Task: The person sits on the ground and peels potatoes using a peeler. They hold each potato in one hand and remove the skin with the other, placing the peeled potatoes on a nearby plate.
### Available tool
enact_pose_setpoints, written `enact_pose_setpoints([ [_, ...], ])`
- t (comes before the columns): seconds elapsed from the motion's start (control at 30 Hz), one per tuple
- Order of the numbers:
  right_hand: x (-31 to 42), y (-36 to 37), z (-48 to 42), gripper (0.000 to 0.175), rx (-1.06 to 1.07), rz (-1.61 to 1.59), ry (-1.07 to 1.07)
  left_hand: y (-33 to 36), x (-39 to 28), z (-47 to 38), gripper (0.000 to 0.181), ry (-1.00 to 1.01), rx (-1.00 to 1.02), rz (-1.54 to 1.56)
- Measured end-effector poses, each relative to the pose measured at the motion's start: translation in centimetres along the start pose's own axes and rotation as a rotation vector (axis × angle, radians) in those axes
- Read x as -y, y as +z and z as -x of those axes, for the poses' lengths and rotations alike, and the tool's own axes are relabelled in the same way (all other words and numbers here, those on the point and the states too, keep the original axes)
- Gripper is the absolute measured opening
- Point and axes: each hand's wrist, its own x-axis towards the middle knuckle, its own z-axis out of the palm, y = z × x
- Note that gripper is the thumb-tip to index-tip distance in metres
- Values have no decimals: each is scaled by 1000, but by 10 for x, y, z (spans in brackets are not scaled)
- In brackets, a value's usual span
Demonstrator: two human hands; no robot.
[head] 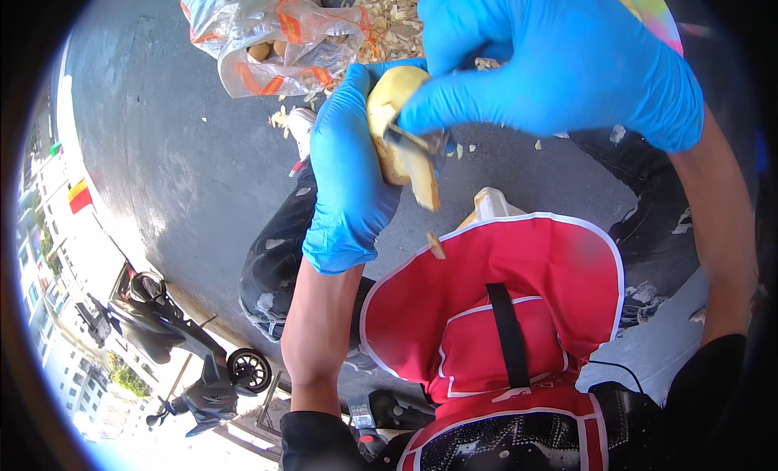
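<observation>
In my left hand (346,161), gloved in blue, is a potato (398,85) whose upper part is pale and bare, with rougher skin lower down. My right hand (547,70), in a matching glove, grips a peeler (401,135), largely covered by the fingers. Its metal edge lies against the potato's side facing that hand, and motion blurs it. A strip of peel (422,179) hangs from the blade. Lower down, a small scrap of peel (436,245) is at the edge of my red apron (504,258).
Beyond my left hand lies a clear plastic bag (234,30) with orange stripes and brown potatoes (260,50) inside. Peelings (389,12) cover the floor beside it. A multicoloured rim (659,12) shows behind my right hand. Parked motorbikes (209,389) stand at the lower left.
</observation>
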Motion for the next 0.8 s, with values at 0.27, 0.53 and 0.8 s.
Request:
enact_pose_setpoints([
  [0.27,5,9,5,31,-62,-167,-59,-4,2,-2,45,107,92,11],
  [0.53,14,8,12,35,-150,54,-9,-13,8,-17,62,-122,216,291],
  [0.8,8,11,10,33,-146,65,-68,-1,12,-12,54,78,38,-18],
])
